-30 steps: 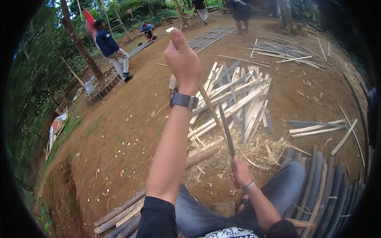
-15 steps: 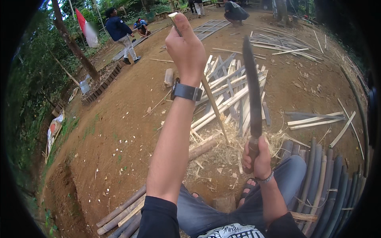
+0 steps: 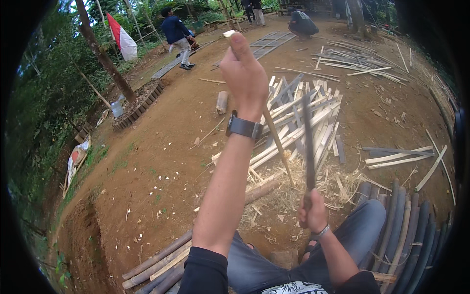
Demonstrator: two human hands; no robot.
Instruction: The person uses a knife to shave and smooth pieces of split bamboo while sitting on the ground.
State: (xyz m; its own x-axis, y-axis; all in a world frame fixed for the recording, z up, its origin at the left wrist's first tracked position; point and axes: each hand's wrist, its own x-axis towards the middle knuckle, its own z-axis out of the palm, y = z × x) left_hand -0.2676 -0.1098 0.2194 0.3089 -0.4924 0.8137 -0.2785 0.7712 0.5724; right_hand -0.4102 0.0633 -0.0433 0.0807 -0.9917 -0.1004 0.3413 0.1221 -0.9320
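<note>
My left hand (image 3: 246,81) is raised ahead of me, closed around the upper end of a bamboo strip (image 3: 279,142). The strip's pale cut end sticks out above my thumb, and its lower end slants down to the shavings on the ground. In front of my right knee, my right hand (image 3: 314,214) is wrapped around the handle of a machete (image 3: 309,147). The dark blade points up and away, seen nearly edge-on, to the right of the strip and apart from it. Behind both lies a heap of split bamboo slats (image 3: 303,115).
Curly bamboo shavings (image 3: 279,198) cover the ground before my feet. Bamboo poles lie at my right (image 3: 391,230) and left (image 3: 161,267). A short bamboo piece (image 3: 222,102) lies left of the heap. Farther off are more slats (image 3: 362,61), a walking person (image 3: 177,34) and a crouching person (image 3: 302,24).
The machete's blade has tipped away and turned more edge-on, its point now lower in view. My left hand still grips the strip. The whole scene has shifted slightly right and down.
</note>
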